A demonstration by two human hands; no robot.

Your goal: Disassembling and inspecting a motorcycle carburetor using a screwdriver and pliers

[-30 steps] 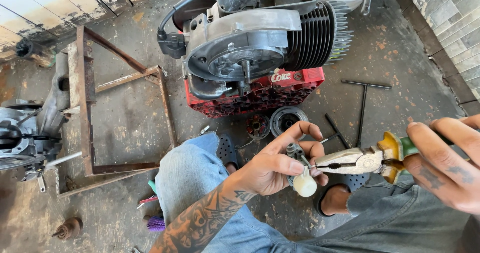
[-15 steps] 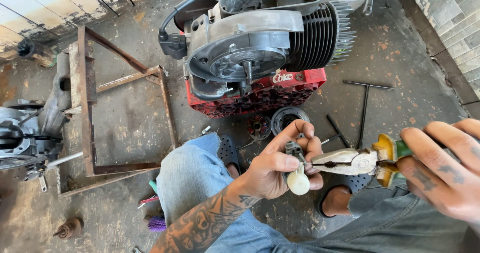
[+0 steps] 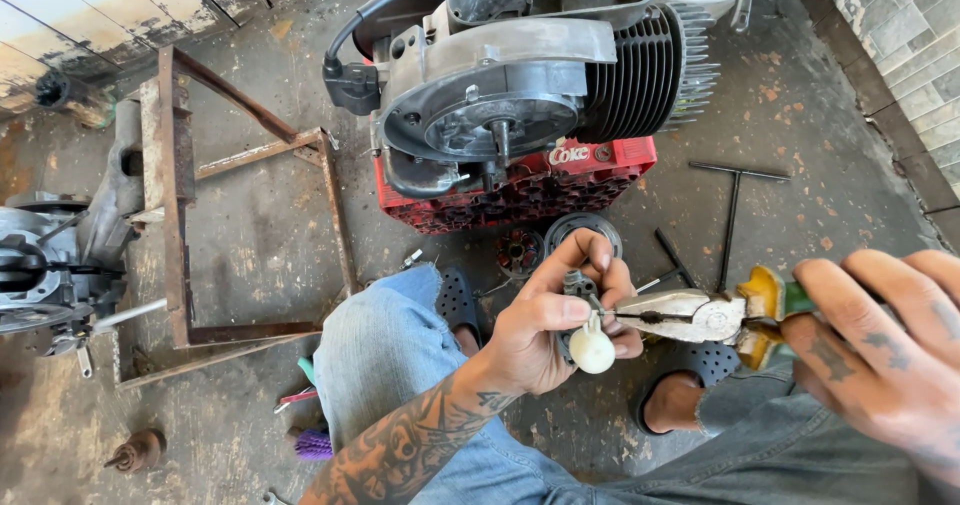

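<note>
At nine o'clock of the view an engine casing (image 3: 40,275) is lying on the concrete floor (image 3: 250,235), just beside a rusty metal frame (image 3: 175,215) that is stretching from ten o'clock down toward seven. At seven o'clock a small rusty fitting (image 3: 135,450) is standing on the floor by itself.

At twelve o'clock a finned engine (image 3: 540,75) is sitting on a red plastic crate (image 3: 520,190), with a dark round part (image 3: 582,230) lying just below the crate.

Your left hand (image 3: 555,320) is reaching in from six o'clock, tattooed forearm over your jeans, and its fingers are closing around a small metal part (image 3: 580,287) near the centre. A cream-coloured knob (image 3: 592,350) is hanging at the lower end of that part, touching your thumb side.

The pliers (image 3: 690,317) are lying level, their nose pointing toward nine o'clock and meeting the small metal part between your left fingers; whether the nose is actually biting on it, you cannot tell. Their yellow and green handles are disappearing into your right hand (image 3: 880,350) at three o'clock, which is wrapping firmly around them.

Beyond the pliers, at two o'clock, a black T-handle wrench (image 3: 733,210) is lying flat on the floor, well apart from both hands. Your sandalled foot (image 3: 680,395) is showing at five o'clock, under the pliers.
</note>
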